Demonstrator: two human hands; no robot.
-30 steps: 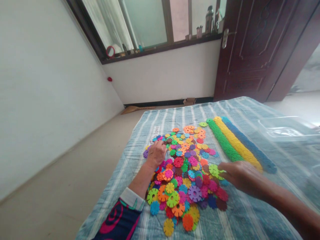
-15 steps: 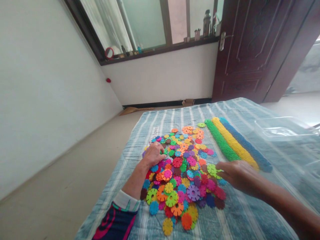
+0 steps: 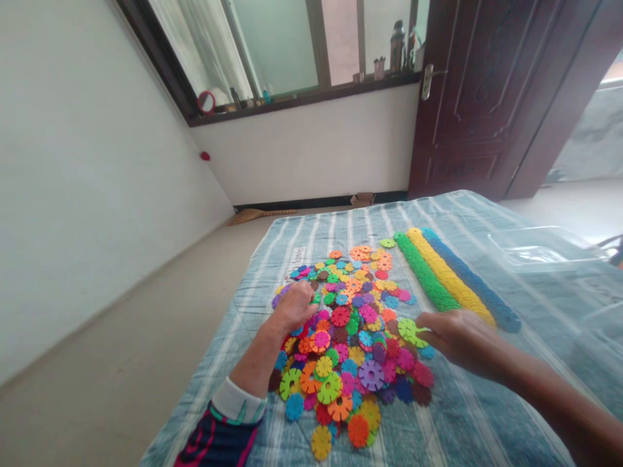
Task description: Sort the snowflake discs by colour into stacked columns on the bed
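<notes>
A heap of flat, notched plastic discs in many colours (image 3: pixel 348 337) lies on a blue striped cloth (image 3: pixel 467 428). My left hand (image 3: pixel 294 305) rests on the heap's left edge, fingers curled onto a green disc there. My right hand (image 3: pixel 455 336) is at the heap's right edge, fingers pinched on a stack of light green discs (image 3: pixel 407 331). Beyond my right hand lie three long rods of stacked discs side by side: green (image 3: pixel 424 275), yellow (image 3: pixel 450 279), blue (image 3: pixel 474 285).
A clear plastic box (image 3: pixel 545 250) sits on the cloth at the right. Bare floor (image 3: pixel 146 337) runs along the left, bounded by a white wall. A dark wooden door (image 3: pixel 481 97) and a window sill with bottles (image 3: pixel 311 97) stand behind.
My left hand has drawn back a little toward me along the heap's left edge and closed its fingers. The right hand keeps its green stack, nearly still. The view has shifted slightly.
</notes>
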